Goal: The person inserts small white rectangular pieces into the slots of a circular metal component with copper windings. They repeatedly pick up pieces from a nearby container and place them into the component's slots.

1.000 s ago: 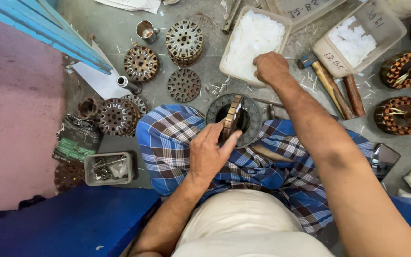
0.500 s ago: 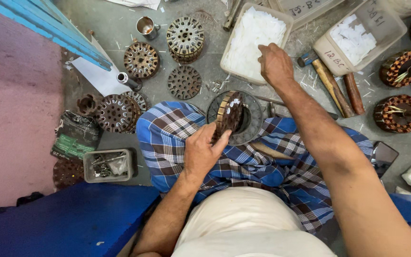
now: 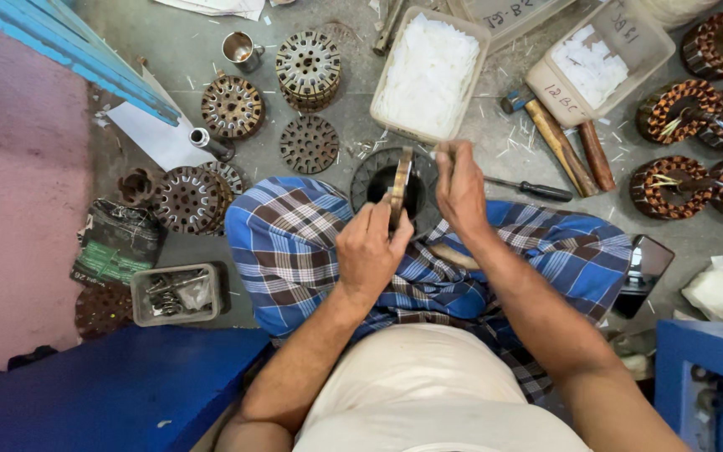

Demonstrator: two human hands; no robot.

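Observation:
My left hand [image 3: 370, 251] grips a round slotted metal stator core [image 3: 398, 188], held on edge above my lap. My right hand [image 3: 462, 191] is close beside the core's right face, pinching a small white paper strip [image 3: 441, 151] between thumb and finger. Beyond the core stands a plastic tray [image 3: 388, 79] filled with white paper strips. A dark round ring [image 3: 368, 174] lies on the floor under the core. My blue checked cloth [image 3: 294, 243] covers my crossed legs.
Several bare stator cores [image 3: 232, 106] lie on the floor to the left. Copper-wound stators [image 3: 671, 109] sit at the right. A hammer [image 3: 546, 130], a screwdriver [image 3: 537, 189], a second tray of strips [image 3: 629, 50], a box of screws [image 3: 173, 293] and a phone [image 3: 644, 264] surround me.
My right hand has come back from the tray of white strips to the core, carrying a strip. My left hand kept the core upright.

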